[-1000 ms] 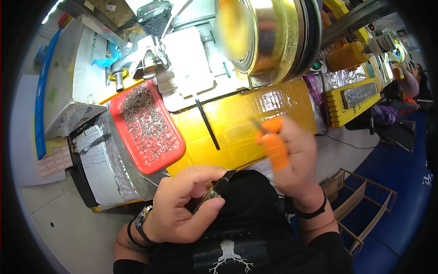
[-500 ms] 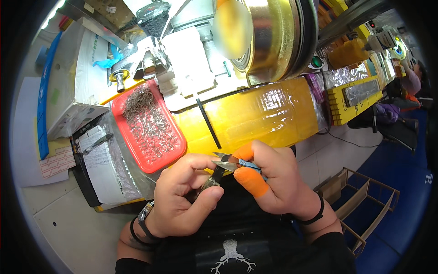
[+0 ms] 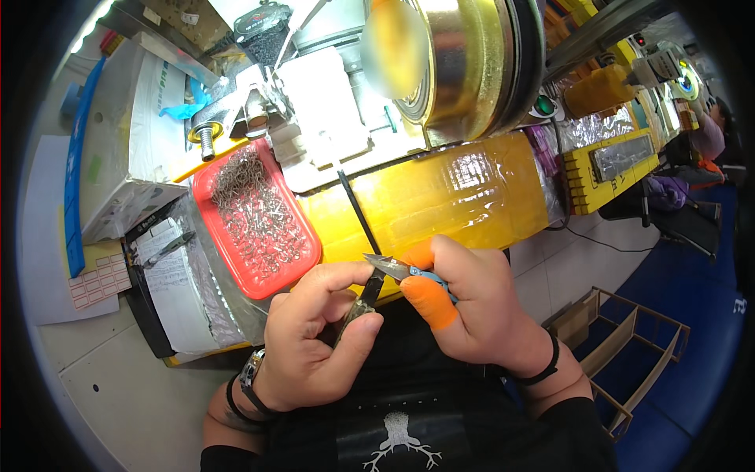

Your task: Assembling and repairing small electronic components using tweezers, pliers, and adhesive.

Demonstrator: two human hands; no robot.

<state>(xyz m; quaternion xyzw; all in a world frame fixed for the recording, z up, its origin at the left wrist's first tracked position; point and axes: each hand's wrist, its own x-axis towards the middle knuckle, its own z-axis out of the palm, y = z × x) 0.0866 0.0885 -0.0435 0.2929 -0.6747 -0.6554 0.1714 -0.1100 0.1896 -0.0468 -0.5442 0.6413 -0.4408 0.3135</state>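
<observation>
In front of my chest, my left hand [image 3: 318, 338] pinches a dark strip [image 3: 370, 293]. A small greenish, shiny piece [image 3: 355, 312] shows between its fingers; I cannot make out its kind. My right hand [image 3: 476, 303], with orange finger cots on the thumb and index finger, grips small blue-handled snips [image 3: 395, 267]. Their blades are together, lying across the dark strip near my left index fingertip. Another length of black strip [image 3: 358, 208] hangs from the white machine [image 3: 326, 110] toward the blades. Whether the two lengths join behind the blades is hidden.
A red tray [image 3: 311, 256] of small metal pieces [image 3: 263, 224] stands left of the yellow work surface [image 3: 440, 189]. A large gold reel [image 3: 468, 63] rises at the back. Papers [image 3: 169, 275] lie at left, a yellow rack [image 3: 613, 173] at right, a wooden frame [image 3: 629, 354] on the floor.
The snips' blades, apart before, have come together and moved slightly up. My left hand has shifted little, still holding the dark strip.
</observation>
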